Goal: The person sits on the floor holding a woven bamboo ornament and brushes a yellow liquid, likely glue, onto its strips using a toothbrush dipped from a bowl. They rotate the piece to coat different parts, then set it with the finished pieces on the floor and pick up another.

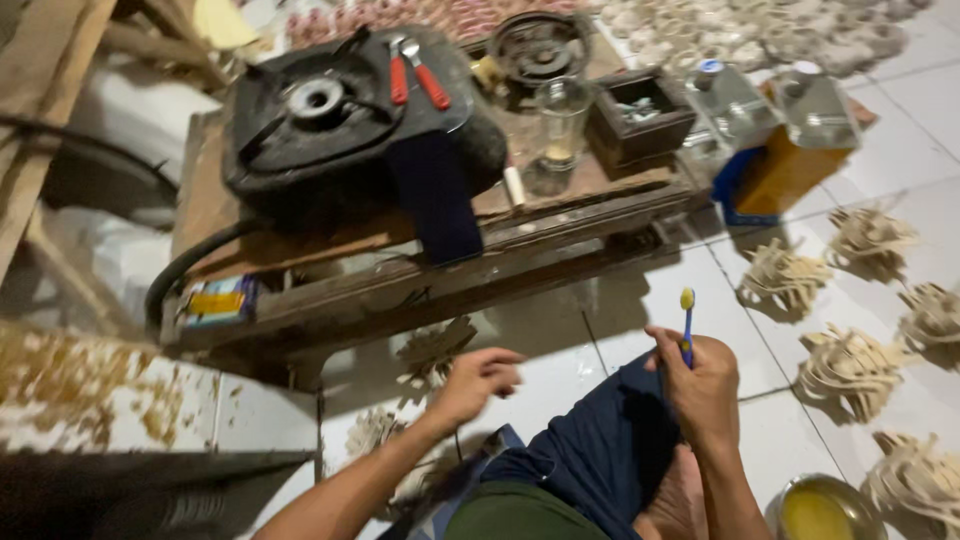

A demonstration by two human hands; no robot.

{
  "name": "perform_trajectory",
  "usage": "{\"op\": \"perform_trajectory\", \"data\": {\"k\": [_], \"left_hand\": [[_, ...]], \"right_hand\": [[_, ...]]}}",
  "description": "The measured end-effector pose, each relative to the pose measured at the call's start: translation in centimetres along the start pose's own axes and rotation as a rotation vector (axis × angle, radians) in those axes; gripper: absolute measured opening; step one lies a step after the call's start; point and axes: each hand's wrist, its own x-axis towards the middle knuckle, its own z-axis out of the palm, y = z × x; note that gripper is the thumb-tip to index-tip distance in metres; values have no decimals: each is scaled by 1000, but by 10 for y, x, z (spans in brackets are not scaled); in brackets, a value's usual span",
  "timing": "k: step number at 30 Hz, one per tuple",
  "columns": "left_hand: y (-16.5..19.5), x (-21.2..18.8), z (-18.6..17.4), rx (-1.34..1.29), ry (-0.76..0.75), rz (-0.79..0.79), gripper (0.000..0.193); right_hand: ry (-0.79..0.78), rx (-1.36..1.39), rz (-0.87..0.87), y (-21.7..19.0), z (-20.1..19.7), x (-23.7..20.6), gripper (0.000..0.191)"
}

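Observation:
My right hand grips a blue toothbrush upright, its yellow bristle head pointing up. My left hand hovers over the white tiled floor with fingers curled; it is blurred and nothing shows in it. Just beyond it lies a pale carved wooden piece at the foot of the low wooden bench. I sit on the floor, my knee in dark blue cloth between both hands.
On the bench stand a black round machine, red-handled pliers, a glass and a small dark box. Several carved wooden pieces lie on tiles at right. A bowl of yellow liquid sits near my right knee. Two clear bottles stand behind.

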Motion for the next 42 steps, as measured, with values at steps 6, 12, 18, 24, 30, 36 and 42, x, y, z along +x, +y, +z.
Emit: {"op": "perform_trajectory", "data": {"k": [6,12,18,24,30,36,42], "left_hand": [[-34,-57,-101,399,405,138,31],[-41,-100,-139,704,600,76,25],[-51,-96,-120,853,477,296,24],[-67,-50,-70,922,120,-53,54],[-58,-13,-46,1230,78,-86,39],[-62,21,-32,1317,-23,-79,19],[-60,49,-9,1367,-157,-117,21]], "right_hand": [[-130,159,113,56,21,-12,29],[-204,456,179,80,39,-27,33],[-170,500,142,83,38,-29,34],[-144,505,152,89,34,-31,36],[-101,547,137,91,24,-27,35],[-5,551,165,92,-1,-31,36],[266,584,183,90,-57,-50,35]]}}
